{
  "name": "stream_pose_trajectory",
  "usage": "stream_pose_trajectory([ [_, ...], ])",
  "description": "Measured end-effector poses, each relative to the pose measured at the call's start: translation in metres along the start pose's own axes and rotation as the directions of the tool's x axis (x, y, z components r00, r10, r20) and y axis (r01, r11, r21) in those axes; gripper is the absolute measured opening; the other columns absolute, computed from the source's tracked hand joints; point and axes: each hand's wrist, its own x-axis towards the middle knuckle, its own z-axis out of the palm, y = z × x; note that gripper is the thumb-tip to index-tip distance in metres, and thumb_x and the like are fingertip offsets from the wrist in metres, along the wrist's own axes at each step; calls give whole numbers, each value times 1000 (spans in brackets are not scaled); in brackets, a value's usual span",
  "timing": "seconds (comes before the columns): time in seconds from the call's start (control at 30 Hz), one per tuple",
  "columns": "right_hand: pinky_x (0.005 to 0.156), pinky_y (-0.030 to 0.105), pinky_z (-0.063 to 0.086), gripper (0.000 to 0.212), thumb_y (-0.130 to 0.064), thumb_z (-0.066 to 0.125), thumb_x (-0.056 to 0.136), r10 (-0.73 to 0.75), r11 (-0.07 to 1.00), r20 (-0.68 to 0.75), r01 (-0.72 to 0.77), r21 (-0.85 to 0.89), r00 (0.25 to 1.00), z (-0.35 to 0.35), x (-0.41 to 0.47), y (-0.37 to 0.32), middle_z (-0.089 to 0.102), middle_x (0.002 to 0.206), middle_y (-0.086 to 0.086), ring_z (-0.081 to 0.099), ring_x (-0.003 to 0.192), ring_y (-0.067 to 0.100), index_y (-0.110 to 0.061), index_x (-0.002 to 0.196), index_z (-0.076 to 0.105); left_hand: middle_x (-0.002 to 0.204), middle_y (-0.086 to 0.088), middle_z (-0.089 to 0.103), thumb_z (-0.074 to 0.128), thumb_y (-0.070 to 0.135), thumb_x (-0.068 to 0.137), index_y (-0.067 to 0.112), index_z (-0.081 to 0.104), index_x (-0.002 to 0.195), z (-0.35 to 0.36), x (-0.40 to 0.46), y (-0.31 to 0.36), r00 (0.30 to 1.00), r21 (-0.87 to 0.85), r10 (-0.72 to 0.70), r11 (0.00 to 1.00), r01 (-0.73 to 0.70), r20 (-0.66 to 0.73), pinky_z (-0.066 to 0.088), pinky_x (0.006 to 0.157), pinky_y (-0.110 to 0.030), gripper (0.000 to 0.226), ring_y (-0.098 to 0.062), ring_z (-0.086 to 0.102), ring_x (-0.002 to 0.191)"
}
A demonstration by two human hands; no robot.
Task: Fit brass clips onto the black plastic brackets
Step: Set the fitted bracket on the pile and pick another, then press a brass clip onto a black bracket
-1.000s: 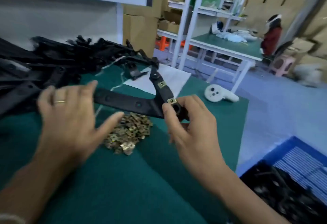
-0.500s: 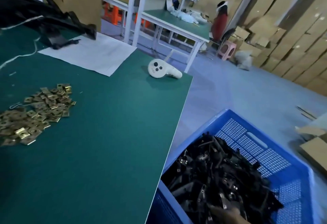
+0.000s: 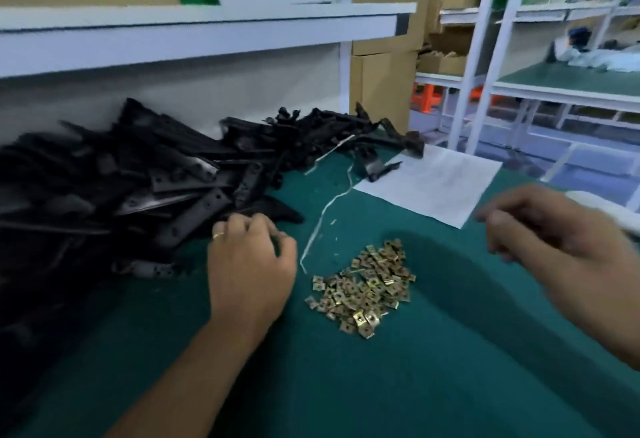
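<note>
Head view: left hand [image 3: 251,264] fingers curled on brackets [image 3: 145,188] at 9 o'clock; right hand [image 3: 540,226] blurred, grip unclear. Might've snagged tangled pile, scattered clips [image 3: 363,285].

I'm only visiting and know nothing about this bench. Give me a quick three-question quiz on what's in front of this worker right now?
1. True or false: the brass clips lie between the two hands.
2. Which hand reaches the pile of black plastic brackets? A) left hand B) right hand
3. Fill in: the sheet of white paper lies on the ____ mat.

Key: 1 true; 2 A; 3 green. The right hand is blurred, with no clip or bracket visible in it.
</note>
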Motion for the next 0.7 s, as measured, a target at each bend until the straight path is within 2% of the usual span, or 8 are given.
stream_pose_trajectory([
  [0.07,57,15,44,12,-38,60,102,3,1000,125,1,-32,992,45,33,-21,68,83,-9,60,67,11,-31,103,69,94,-3,54,57,31,94,18,64,91,0,0,-2,1000,-2,-10,1000,10,17,43,83,-41,15,-24,46,94],
  [0.13,61,17,40,11,-28,62,102,-34,999,252,34,5,967,88,51,-22,66,81,-13,58,69,7,-31,94,68,99,-4,56,58,30,93,17,66,99,0,3,-5,1000,29,16,999,-16,15,45,85,-41,16,-26,49,99],
  [0.2,68,21,45,10,-24,64,101,-81,995,337,59,74,938,110,55,-19,67,83,-17,62,77,5,-29,95,69,117,-4,58,58,29,95,15,65,123,1,8,-11,997,114,63,991,-67,35,47,94,-40,32,-25,50,112],
  [0.27,79,25,50,8,-22,67,100,-163,986,436,154,56,885,124,49,-13,68,91,-17,66,89,7,-27,97,71,147,-4,47,58,30,97,17,42,154,2,14,-19,991,148,77,985,-92,107,42,109,-39,61,-24,42,131],
  [0.37,82,22,49,8,-25,66,99,-218,976,500,197,95,838,128,46,2,67,98,-14,67,95,11,-30,98,72,170,1,20,54,36,99,19,11,165,5,24,-28,975,165,-3,986,-35,223,36,116,-45,81,-30,32,146],
  [0.5,79,15,45,12,-19,68,97,-203,977,440,149,155,875,130,46,11,68,96,-13,67,95,13,-29,98,74,154,-4,38,57,32,99,20,19,164,4,25,-26,979,223,-78,974,34,190,41,108,-48,77,-33,43,135],
  [0.6,79,16,43,13,-15,70,96,-198,976,425,135,174,884,132,47,11,67,93,-10,65,93,15,-26,98,76,134,-7,55,68,17,89,21,36,159,-3,20,-20,997,367,38,928,-62,73,42,104,-52,77,-34,46,126],
  [0.7,87,24,45,10,-22,71,96,-243,965,469,164,204,849,129,46,9,66,99,-10,63,101,19,-27,101,77,113,-4,68,69,4,83,15,43,154,-5,14,-14,972,126,186,978,-168,-147,45,92,-49,77,-31,51,110],
])
